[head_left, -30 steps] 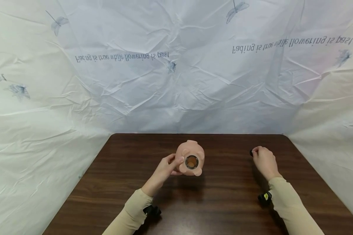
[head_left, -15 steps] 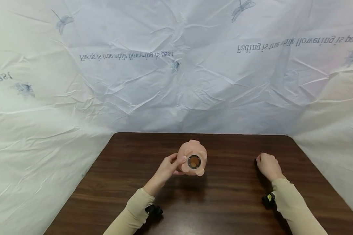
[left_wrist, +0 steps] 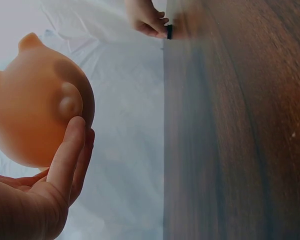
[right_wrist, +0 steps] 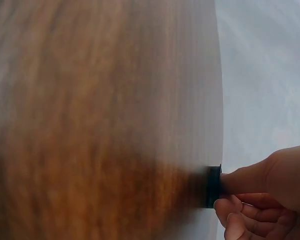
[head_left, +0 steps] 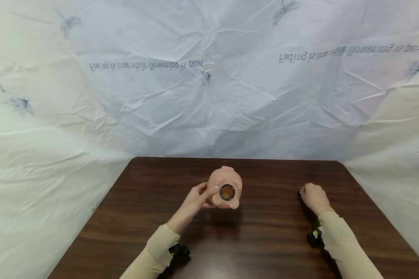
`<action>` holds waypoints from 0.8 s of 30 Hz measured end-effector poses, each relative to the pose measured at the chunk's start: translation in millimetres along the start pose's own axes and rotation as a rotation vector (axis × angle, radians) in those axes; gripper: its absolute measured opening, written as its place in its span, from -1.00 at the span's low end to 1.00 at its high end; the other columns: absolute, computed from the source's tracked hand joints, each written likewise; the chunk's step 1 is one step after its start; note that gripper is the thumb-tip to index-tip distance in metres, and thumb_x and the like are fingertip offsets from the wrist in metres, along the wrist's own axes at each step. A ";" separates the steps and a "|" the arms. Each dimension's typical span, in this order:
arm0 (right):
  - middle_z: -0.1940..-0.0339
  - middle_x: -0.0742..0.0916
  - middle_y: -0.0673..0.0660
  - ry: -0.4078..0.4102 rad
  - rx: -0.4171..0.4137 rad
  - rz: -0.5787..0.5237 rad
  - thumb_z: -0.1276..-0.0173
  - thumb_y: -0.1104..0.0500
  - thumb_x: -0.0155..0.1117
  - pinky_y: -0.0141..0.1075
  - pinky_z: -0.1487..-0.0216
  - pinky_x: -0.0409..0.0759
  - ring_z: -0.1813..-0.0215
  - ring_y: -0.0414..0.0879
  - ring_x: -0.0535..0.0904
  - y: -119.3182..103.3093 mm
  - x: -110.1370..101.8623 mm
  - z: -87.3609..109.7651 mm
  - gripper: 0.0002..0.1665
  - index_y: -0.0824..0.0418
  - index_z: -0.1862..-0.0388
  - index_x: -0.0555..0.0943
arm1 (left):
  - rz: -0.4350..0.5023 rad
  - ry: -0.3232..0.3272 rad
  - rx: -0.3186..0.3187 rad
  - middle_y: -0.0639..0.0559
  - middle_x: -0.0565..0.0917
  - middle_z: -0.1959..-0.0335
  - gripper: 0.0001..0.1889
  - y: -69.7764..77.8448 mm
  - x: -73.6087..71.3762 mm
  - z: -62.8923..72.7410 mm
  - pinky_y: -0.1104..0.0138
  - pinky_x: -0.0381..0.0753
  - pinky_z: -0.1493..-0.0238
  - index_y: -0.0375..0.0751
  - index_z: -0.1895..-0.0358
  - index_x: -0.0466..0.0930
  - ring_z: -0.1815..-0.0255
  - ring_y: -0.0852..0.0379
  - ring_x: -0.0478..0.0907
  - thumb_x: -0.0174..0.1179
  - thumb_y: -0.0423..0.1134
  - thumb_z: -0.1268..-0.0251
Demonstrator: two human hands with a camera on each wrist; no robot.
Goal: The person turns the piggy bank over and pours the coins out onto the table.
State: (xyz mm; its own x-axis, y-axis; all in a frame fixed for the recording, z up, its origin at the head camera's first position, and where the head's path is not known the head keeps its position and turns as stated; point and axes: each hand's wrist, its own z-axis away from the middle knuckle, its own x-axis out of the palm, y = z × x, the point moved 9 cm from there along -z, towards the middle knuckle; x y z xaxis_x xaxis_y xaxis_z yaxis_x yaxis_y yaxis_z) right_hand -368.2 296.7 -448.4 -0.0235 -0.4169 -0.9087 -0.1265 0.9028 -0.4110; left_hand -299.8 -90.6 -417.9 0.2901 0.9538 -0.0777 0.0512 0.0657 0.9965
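My left hand holds a pink piggy bank above the table's middle. Its underside faces me, with stubby feet around a round, dark-rimmed hole. In the left wrist view the bank looks orange, and a finger lies against a rounded bump on it. Off to the right, my right hand pinches a small dark round plug between thumb and fingers. The plug is low at the tabletop; whether it touches the wood I cannot tell. Most of it is hidden from the head view.
The dark wood-grain table spreads under both hands, with rounded far corners. Behind it and at both sides hangs a creased white sheet printed with lettering and flowers. A small black camera is strapped at my left wrist, another at my right.
My right hand has come down towards the tabletop and slightly nearer to me, the plug still pinched. The left hand and the piggy bank have hardly moved.
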 end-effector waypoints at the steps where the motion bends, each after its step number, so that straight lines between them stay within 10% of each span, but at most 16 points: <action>1: 0.31 0.70 0.42 -0.001 0.004 -0.002 -0.46 0.40 0.10 0.02 0.37 0.65 0.45 0.08 0.63 1.0 0.5 -0.4 -0.80 0.55 0.22 0.63 | -0.001 -0.002 0.000 -0.17 0.58 -0.15 -0.34 0.4 0.0 -0.3 0.12 0.73 0.05 -0.23 -0.41 0.39 -0.03 -0.02 0.64 0.18 0.14 -0.44; 24: 0.33 0.70 0.40 0.117 -0.055 -0.044 -0.49 0.35 0.13 -0.07 0.50 0.57 0.48 0.04 0.60 -13.8 -25.2 2.3 -0.78 0.56 0.20 0.61 | -0.006 0.006 -0.004 -0.19 0.57 -0.18 -0.29 -1.1 -1.2 -0.8 0.13 0.73 0.06 -0.31 -0.43 0.35 -0.03 -0.01 0.64 0.16 0.16 -0.44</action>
State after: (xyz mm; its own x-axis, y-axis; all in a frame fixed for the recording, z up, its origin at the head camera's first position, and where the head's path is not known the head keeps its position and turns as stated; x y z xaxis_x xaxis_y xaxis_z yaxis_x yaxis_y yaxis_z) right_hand -363.6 295.0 -420.0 -0.1316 -0.4687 -0.8735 -0.1837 0.8775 -0.4431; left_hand -301.0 -91.6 -418.9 0.2837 0.9553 -0.0833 0.0486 0.0725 0.9962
